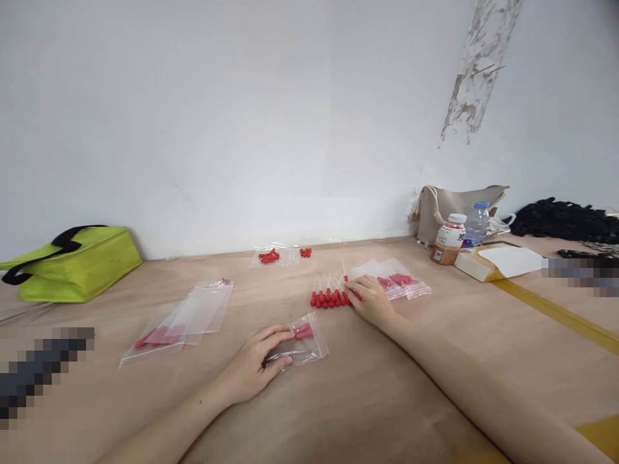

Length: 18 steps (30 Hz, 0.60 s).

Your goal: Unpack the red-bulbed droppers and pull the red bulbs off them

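My left hand (256, 366) holds the open end of a small clear plastic bag (304, 345) lying on the tan table, with red-bulbed droppers inside it. My right hand (370, 298) reaches forward, its fingers curled on a loose row of glass droppers with red bulbs (329, 295). Right behind that hand lies a pile of filled clear bags (399, 282) with red bulbs showing through.
Several clear bags (193, 316) lie at the left, one holding droppers. Loose red bulbs (271, 256) sit by the wall. A lime green bag (72, 261) is at far left. Two bottles (449, 240), a beige pouch (459, 203) and a white box (498, 263) stand at right.
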### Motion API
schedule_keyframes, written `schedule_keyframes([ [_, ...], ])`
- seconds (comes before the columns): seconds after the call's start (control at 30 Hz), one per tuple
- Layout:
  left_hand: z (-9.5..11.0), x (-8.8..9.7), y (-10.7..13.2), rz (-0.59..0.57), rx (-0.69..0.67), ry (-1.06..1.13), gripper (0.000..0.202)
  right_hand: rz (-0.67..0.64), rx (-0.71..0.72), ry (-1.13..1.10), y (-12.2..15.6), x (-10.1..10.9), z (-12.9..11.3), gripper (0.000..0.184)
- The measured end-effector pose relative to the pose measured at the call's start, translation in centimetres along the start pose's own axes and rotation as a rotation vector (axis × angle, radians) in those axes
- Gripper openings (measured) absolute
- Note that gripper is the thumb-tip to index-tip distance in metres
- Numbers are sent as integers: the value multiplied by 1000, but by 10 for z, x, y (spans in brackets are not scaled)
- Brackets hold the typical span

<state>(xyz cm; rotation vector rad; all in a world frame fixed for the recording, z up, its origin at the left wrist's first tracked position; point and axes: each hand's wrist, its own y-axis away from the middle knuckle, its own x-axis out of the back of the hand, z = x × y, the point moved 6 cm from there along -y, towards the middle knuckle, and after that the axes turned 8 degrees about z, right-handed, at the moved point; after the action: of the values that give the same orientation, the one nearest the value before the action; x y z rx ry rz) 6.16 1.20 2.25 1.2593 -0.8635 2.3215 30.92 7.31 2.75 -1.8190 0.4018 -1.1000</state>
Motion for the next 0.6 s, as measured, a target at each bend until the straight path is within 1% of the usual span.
schedule_keyframes([
  [0.13, 1, 0, 0, -2, 4, 0, 35, -3, -16, 18, 4, 7, -1, 19],
  [0.3, 1, 1, 0, -3, 4, -8, 36, -61, 0, -2, 6, 1, -8, 18],
  [0.43, 1, 1, 0, -1, 3, -8, 36, -80, -14, -6, 5, -2, -10, 18],
  [0.6, 1, 1, 1, 8, 4, -4, 38, -45, -90, 46, 1, 9, -10, 14],
])
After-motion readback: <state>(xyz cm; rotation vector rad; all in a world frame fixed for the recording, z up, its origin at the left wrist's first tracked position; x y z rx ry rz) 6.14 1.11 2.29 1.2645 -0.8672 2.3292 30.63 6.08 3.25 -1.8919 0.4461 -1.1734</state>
